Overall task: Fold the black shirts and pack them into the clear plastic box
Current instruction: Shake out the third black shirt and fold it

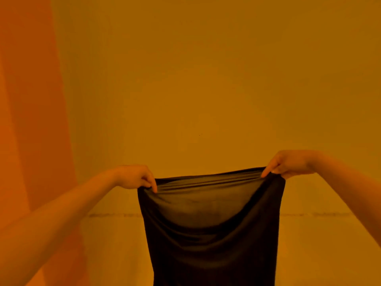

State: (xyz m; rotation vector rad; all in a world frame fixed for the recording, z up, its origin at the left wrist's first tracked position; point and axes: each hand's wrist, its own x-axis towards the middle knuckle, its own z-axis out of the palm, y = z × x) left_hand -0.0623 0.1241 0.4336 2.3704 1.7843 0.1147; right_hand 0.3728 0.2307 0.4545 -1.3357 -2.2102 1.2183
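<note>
One black shirt [212,230] is held up in the air in front of a plain wall [206,79], under strong amber light that tints the whole view. The garment is gripped at its two upper corners: the left hand [135,177] is clenched on the left corner, fingers curled down over bunched cloth, and the right hand [288,165] is clenched on the right corner, with fingertips [266,173] pinching the edge. The right hand is held somewhat higher than the left, so the top edge slopes upward to the right. Between the hands the top edge is drawn fairly taut, with fine horizontal creases just below it and a sagging fold lower down. The cloth hangs straight down and is cut off by the bottom edge of the view. Both forearms are bare and extended forward. A darker orange band [31,100] is seen along the left side of the wall. The clear plastic box is not in view.
</note>
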